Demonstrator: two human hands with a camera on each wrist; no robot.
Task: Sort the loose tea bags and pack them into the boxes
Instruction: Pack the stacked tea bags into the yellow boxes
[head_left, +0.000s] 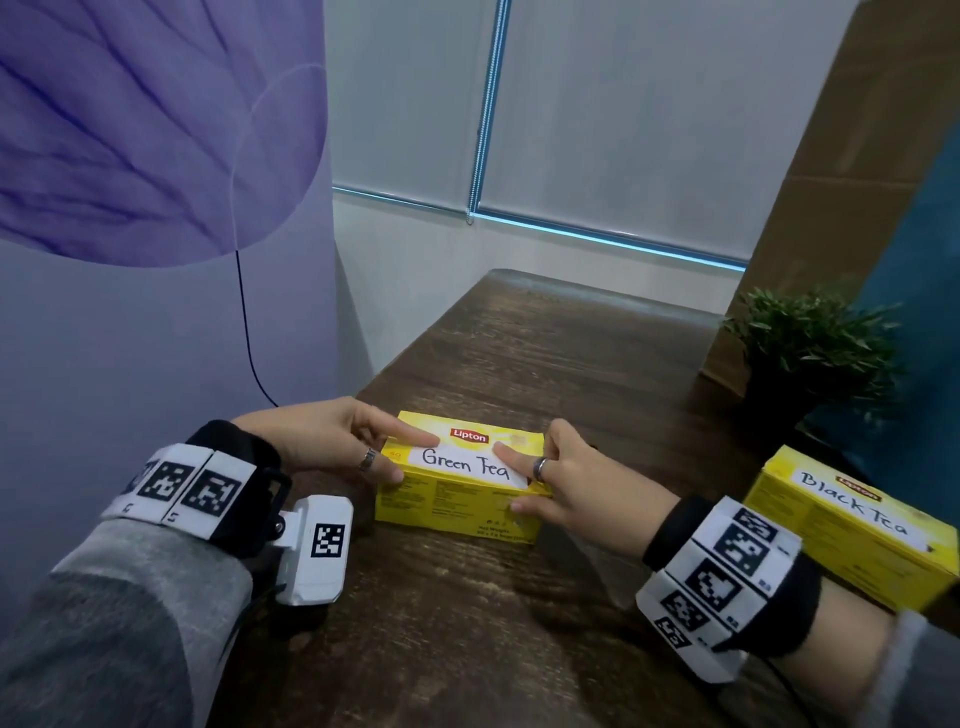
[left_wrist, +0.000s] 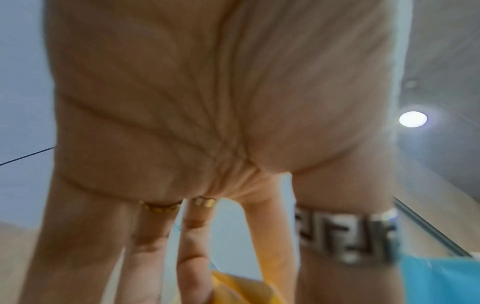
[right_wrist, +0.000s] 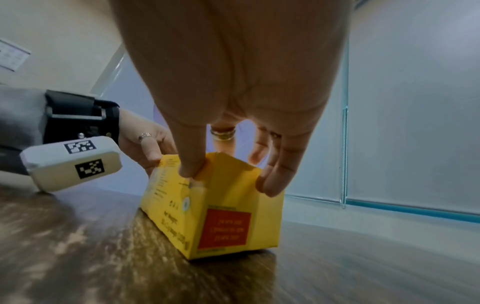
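Note:
A yellow Lipton box with a handwritten "Green Tea" label (head_left: 462, 483) lies closed on the dark wooden table (head_left: 545, 353). My left hand (head_left: 410, 457) holds its left end, index finger flat on the lid and thumb on the front face. At the right end, my right hand (head_left: 511, 478) grips with its index finger on the lid and thumb on the front. The right wrist view shows the box (right_wrist: 221, 218) end-on, with my right hand (right_wrist: 231, 179) pinching its top edges. In the left wrist view only a yellow corner of the box (left_wrist: 241, 288) shows below the fingers (left_wrist: 194, 267). No loose tea bags are visible.
A second yellow box labelled "Black Tea" (head_left: 852, 525) lies closed at the right, beside my right wrist. A small potted plant (head_left: 810, 353) stands at the table's right edge further back. A wall runs close along the left side of the table.

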